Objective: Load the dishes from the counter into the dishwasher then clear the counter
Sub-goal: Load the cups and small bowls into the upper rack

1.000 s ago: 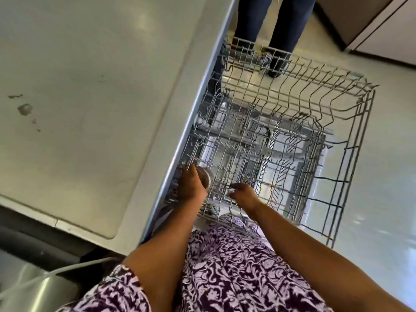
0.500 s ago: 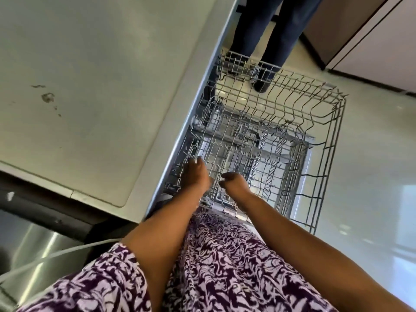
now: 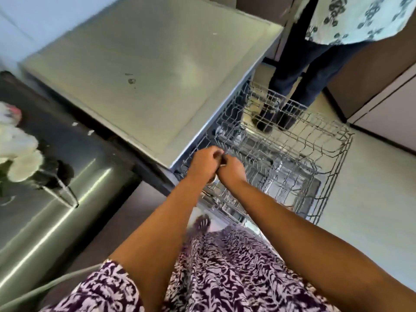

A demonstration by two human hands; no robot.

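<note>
Loading is the step in hand. Both hands meet just above the near left corner of the pulled-out upper dishwasher rack (image 3: 315, 140), beside the front edge of the desk (image 3: 157, 70). The left hand (image 3: 203, 163) is curled round a small metal dish (image 3: 213, 178), of which only a shiny sliver of rim shows below the hand. The right hand (image 3: 231, 171) has its fingers bent in against the left. Blur makes it impossible to tell whether it grips the dish too or only steadies it. The rack looks largely unfilled. The next move probably calls for lowering the dish between the wire tines at this corner, mouth down, then letting go and turning back to the desk. A second person's legs (image 3: 299, 70) stand at the rack's far end, so the arms should stay on the near side
</note>
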